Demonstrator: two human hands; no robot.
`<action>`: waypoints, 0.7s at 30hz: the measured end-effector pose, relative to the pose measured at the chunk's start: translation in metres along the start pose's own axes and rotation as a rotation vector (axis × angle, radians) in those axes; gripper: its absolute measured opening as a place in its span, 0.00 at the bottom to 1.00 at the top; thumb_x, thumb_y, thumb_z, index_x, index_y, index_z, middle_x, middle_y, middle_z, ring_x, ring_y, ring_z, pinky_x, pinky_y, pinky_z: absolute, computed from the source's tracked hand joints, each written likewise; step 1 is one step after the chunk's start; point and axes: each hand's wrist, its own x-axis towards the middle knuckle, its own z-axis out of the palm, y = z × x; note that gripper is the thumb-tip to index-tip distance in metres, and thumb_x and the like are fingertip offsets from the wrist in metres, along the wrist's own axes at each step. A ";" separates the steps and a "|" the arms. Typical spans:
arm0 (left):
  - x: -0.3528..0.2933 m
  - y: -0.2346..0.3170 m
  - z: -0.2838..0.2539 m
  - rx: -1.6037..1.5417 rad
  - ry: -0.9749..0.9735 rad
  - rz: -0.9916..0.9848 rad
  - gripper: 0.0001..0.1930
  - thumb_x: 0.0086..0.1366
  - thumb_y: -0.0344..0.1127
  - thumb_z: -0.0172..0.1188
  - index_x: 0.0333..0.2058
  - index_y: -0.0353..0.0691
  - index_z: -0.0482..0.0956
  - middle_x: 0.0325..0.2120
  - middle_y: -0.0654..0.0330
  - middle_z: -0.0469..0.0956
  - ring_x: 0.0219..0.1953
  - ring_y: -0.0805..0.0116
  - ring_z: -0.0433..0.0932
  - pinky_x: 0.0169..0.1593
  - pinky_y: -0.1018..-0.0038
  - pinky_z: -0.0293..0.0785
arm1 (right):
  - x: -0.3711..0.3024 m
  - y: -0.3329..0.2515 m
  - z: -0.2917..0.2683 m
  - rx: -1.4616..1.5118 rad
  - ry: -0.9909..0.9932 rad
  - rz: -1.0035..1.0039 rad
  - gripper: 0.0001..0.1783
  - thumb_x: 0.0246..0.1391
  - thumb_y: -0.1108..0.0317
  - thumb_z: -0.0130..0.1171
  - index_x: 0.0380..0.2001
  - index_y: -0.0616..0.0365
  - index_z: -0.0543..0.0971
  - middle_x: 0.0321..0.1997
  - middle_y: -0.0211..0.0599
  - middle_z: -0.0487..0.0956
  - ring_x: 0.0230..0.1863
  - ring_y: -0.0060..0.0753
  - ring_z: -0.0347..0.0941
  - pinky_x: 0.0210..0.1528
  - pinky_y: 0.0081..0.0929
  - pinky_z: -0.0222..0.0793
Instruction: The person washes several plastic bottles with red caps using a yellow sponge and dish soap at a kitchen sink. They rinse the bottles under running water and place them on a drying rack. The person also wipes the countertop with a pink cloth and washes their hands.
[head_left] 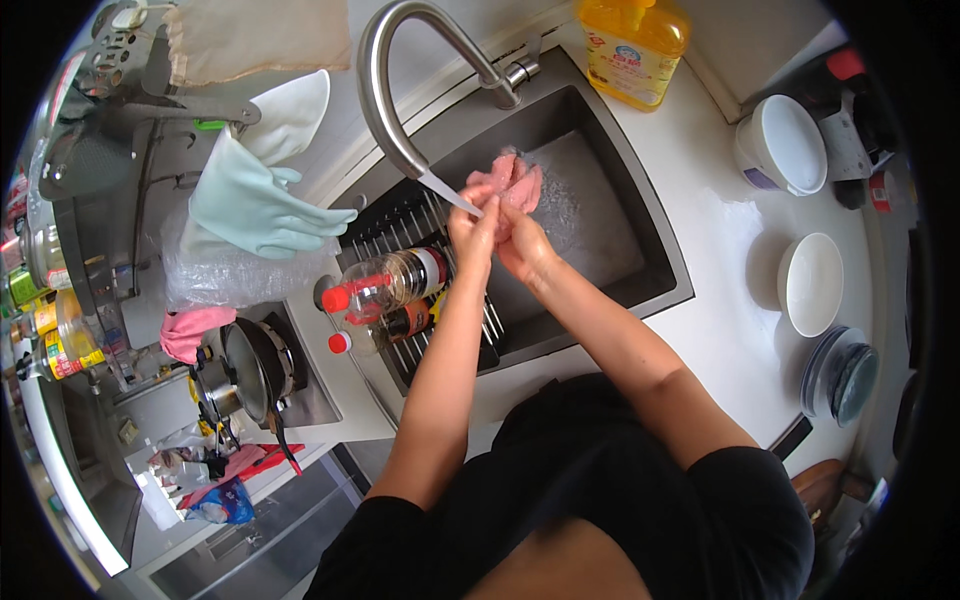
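Water runs from the curved steel faucet (378, 90) onto my hands over the dark grey sink (655, 225). A wet pink cloth (518, 186) bunches up just beyond my fingers. My left hand (472, 232) is closed on its near left part, close under the stream. Beside it, touching, my right hand (524, 246) grips the same cloth from the right. My fingertips are partly hidden in the folds. Splashing water covers the sink floor around the cloth.
Left of my left forearm, bottles with red caps (380, 285) lie on a black dish rack (490, 330). A yellow detergent bottle (640, 55) stands behind the sink. White bowls (812, 285) and stacked plates (825, 370) sit at right. Pale rubber gloves (250, 205) hang left; a pan (250, 370) rests beyond.
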 end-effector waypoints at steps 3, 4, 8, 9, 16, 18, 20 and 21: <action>0.012 0.013 0.006 -0.492 0.019 -0.399 0.11 0.64 0.28 0.49 0.44 0.33 0.72 0.42 0.56 0.73 0.40 0.64 0.76 0.46 0.68 0.75 | -0.018 0.005 0.025 -0.063 0.114 -0.055 0.16 0.62 0.55 0.45 0.40 0.57 0.72 0.37 0.28 0.73 0.46 0.24 0.65 0.52 0.28 0.62; 0.016 0.001 -0.005 -0.556 -0.102 -0.553 0.13 0.65 0.27 0.46 0.46 0.32 0.72 0.44 0.56 0.73 0.42 0.62 0.76 0.46 0.66 0.76 | -0.013 0.004 0.025 -0.025 0.078 -0.039 0.17 0.61 0.52 0.46 0.39 0.56 0.72 0.36 0.28 0.73 0.44 0.24 0.66 0.49 0.28 0.64; -0.043 0.031 0.041 0.063 -0.062 -0.120 0.22 0.64 0.22 0.40 0.58 0.31 0.63 0.58 0.50 0.61 0.61 0.62 0.59 0.63 0.70 0.54 | 0.058 -0.025 -0.016 0.001 0.037 0.059 0.21 0.57 0.43 0.50 0.31 0.52 0.71 0.31 0.32 0.73 0.28 0.28 0.69 0.27 0.29 0.69; -0.052 0.034 0.048 0.261 -0.091 -0.003 0.23 0.64 0.21 0.40 0.58 0.32 0.62 0.62 0.51 0.57 0.65 0.62 0.53 0.65 0.70 0.47 | 0.071 -0.022 -0.034 -0.059 0.048 0.082 0.19 0.58 0.47 0.49 0.31 0.53 0.71 0.31 0.32 0.73 0.28 0.28 0.68 0.28 0.29 0.69; 0.020 -0.005 0.001 -0.311 0.195 -0.561 0.23 0.69 0.35 0.46 0.59 0.34 0.57 0.49 0.48 0.69 0.46 0.58 0.74 0.45 0.65 0.75 | -0.013 0.016 0.010 -0.312 -0.031 -0.012 0.28 0.61 0.55 0.46 0.59 0.61 0.62 0.59 0.42 0.67 0.61 0.33 0.59 0.63 0.30 0.50; 0.009 -0.028 0.007 -0.285 0.055 -0.509 0.20 0.67 0.35 0.47 0.56 0.36 0.64 0.48 0.49 0.71 0.48 0.58 0.74 0.47 0.66 0.73 | 0.027 0.026 -0.014 -0.183 -0.015 -0.048 0.30 0.61 0.49 0.45 0.58 0.59 0.63 0.57 0.40 0.68 0.58 0.33 0.61 0.61 0.31 0.55; -0.023 -0.006 0.038 0.002 -0.091 -0.255 0.20 0.66 0.33 0.46 0.56 0.40 0.67 0.52 0.52 0.70 0.53 0.61 0.71 0.55 0.70 0.66 | 0.053 -0.005 -0.023 -0.142 0.041 -0.002 0.27 0.61 0.48 0.44 0.54 0.58 0.66 0.51 0.41 0.72 0.50 0.34 0.67 0.54 0.32 0.63; -0.023 -0.001 0.040 -0.052 -0.082 -0.306 0.20 0.67 0.34 0.44 0.57 0.37 0.66 0.54 0.51 0.68 0.56 0.62 0.67 0.58 0.70 0.62 | 0.066 -0.024 -0.033 -0.135 -0.035 0.108 0.26 0.61 0.49 0.45 0.50 0.60 0.69 0.44 0.42 0.74 0.44 0.34 0.70 0.48 0.32 0.68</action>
